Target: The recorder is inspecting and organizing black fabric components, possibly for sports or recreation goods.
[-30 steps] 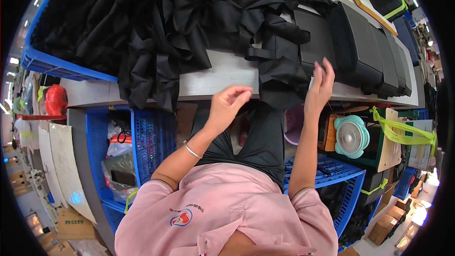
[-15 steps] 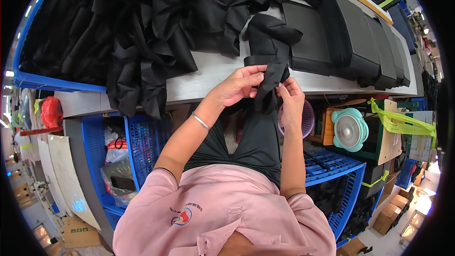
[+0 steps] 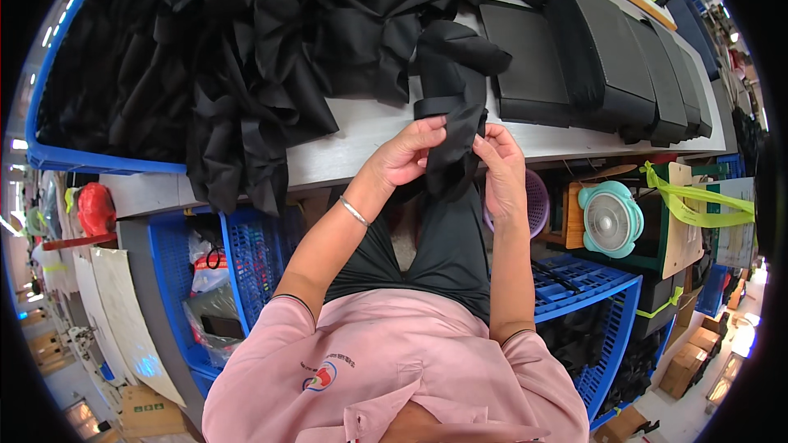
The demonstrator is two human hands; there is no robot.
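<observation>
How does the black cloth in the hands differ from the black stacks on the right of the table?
Shape: the cloth is limp, folded and twisted, while the stacks look flat-faced and straight-edged.
Contact: the left hand and right hand both hold the cloth; neither touches the stacks.
Pose: the cloth hangs past the front edge of the table, but the stacks rest in a row on it.
Shared: both are black.
</observation>
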